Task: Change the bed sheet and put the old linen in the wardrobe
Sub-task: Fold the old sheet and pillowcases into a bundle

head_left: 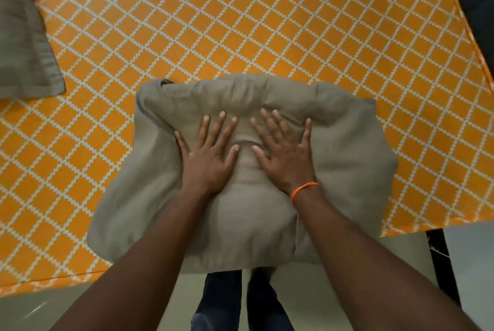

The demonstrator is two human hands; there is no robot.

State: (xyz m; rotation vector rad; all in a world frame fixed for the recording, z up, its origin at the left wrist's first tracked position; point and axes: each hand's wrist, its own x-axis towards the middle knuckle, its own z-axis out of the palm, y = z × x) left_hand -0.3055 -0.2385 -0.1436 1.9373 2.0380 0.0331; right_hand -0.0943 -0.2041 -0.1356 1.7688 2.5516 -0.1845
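1. The folded grey linen (267, 210) lies in the lower middle of the frame, on the near edge of the bed, with its nearest fold hanging a little past the edge over the person's legs. It looks thick and puffy, with a rolled ridge along its far side and soft creases at the centre.

2. The left hand (207, 151) lies flat on the bundle's centre, fingers straight and spread, gripping nothing. The right hand (283, 151), with an orange wrist thread (303, 188), lies flat just beside it in the same way, the two thumbs near each other but apart.

3. The step in hand seems to be pressing the bundle flat so that it packs small for the wardrobe. To do it well, I would press with the palms from the middle outward, toward the left and right edges, so trapped air escapes instead of bunching into the far ridge.

4. The overhanging near fold could slide off the bed; keeping weight on the centre while smoothing should hold it.

5. Under the bundle, the orange checked sheet (240, 23) covers the bed and looks smooth, so the fresh sheet appears to be on already. Pressing straight down, not dragging, should keep it from wrinkling.

6. A grey pillow (24, 44) sits at the upper left of the frame, well apart from the bundle.
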